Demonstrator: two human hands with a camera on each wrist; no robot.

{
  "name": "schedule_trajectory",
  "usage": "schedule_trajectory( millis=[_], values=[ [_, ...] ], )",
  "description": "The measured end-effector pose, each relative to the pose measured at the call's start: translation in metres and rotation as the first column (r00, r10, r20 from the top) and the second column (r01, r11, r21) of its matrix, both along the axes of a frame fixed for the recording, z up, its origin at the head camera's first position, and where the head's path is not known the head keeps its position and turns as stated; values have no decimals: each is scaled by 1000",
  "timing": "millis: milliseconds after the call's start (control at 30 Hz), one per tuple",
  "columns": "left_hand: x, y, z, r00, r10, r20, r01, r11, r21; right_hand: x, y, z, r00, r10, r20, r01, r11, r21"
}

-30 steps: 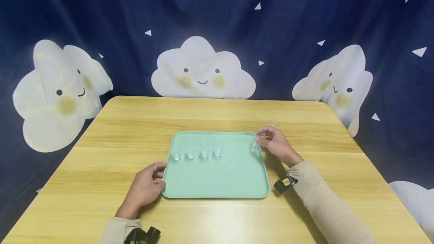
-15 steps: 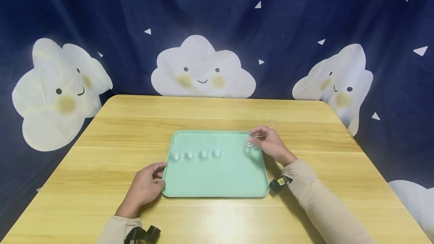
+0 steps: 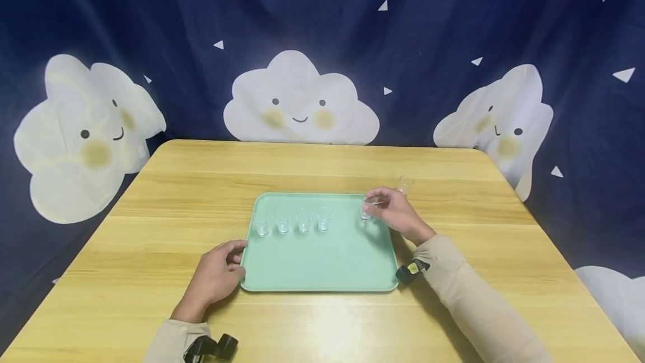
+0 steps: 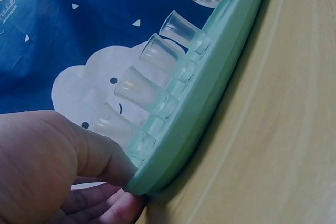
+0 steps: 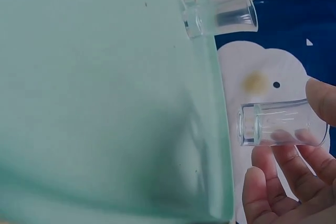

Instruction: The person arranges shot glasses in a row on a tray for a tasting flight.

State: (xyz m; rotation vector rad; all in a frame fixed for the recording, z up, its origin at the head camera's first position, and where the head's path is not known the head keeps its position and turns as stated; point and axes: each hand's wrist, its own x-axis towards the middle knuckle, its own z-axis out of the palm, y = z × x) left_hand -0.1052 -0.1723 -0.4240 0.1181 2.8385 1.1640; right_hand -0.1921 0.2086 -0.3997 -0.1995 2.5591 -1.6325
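A mint-green tray [image 3: 322, 265] lies on the table, with several clear shot glasses [image 3: 303, 224] standing upright in a row toward its left and back. My right hand [image 3: 398, 214] pinches one more shot glass [image 5: 283, 124] near its rim, between thumb and fingertips. That glass looks empty and is over the back right part of the tray, to the right of the row. At the tray's left edge, my left hand [image 3: 215, 274] grips the rim, the thumb [image 4: 113, 161] on top and the other fingers below the edge.
Another clear shot glass [image 3: 405, 185] stands on the wooden table [image 3: 201, 184] behind my right hand, partly hidden by it. A dark blue curtain [image 3: 423, 32] with white clouds hangs at the table's back edge.
My right hand has carried the pinched shot glass leftward from the tray's right edge to over the tray. The left hand stays at the rim and the row is unchanged.
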Motion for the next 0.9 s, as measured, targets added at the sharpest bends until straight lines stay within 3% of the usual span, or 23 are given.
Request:
schedule_trajectory(
  millis=[700, 900],
  values=[
    [-4, 3, 1, 1000, -14, -28, 14, 1000, 6, -2, -16, 12, 995, 100, -9, -99, 994, 50],
    [1, 1, 1, 1000, -16, 6, 16, 1000, 2, -1, -22, 11, 990, 141, 12, -142, 987, 71]
  ],
)
